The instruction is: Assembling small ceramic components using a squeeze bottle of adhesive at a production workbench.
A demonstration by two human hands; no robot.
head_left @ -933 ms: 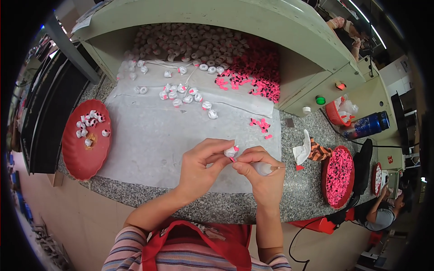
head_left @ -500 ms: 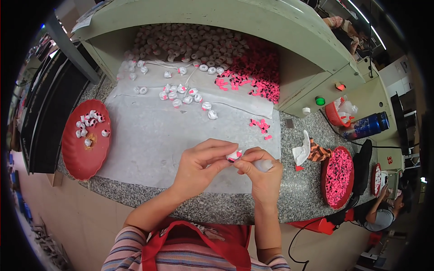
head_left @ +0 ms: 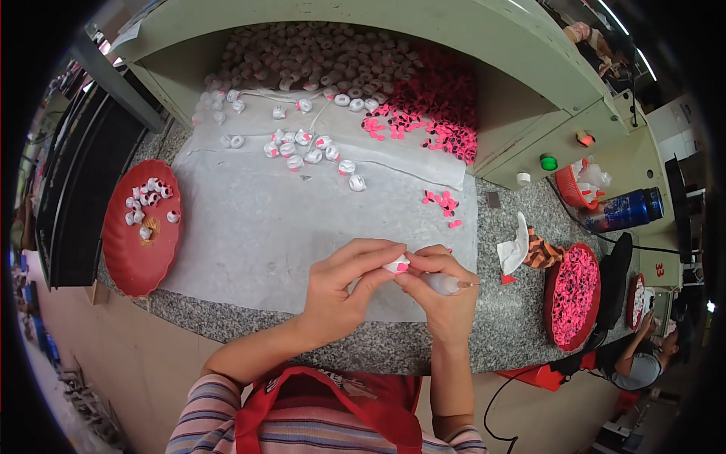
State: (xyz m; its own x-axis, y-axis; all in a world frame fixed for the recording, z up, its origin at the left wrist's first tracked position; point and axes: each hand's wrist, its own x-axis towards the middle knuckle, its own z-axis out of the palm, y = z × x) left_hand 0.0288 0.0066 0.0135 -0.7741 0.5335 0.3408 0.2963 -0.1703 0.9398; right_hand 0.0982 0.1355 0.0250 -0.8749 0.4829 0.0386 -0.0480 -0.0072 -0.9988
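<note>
In front of my chest, my left hand [head_left: 338,284] pinches a small white rounded piece with a pink patch [head_left: 395,265] between thumb and fingertips. My right hand [head_left: 448,309] meets it from the other side, its thumb and forefinger at the piece. Held in that same hand is a small translucent squeeze bottle [head_left: 442,283] with a thin needle tip pointing right. Several similar white pieces [head_left: 311,144] lie farther back on the white sheet [head_left: 261,219]. Small pink and black parts [head_left: 442,203] are scattered to the right of them.
A red scalloped tray [head_left: 140,265] at the left holds several white pieces. Right of the sheet are a tissue [head_left: 514,246], a striped cloth [head_left: 541,251], a red tray of pink parts [head_left: 572,299], a red basket [head_left: 575,189] and a blue bottle [head_left: 624,209]. A green-grey cabinet [head_left: 522,140] overhangs heaped pieces.
The white piece has turned between my fingers; its dark spot no longer shows. The squeeze bottle has swung, so its needle tip now shows pointing right. The whole view has shifted slightly.
</note>
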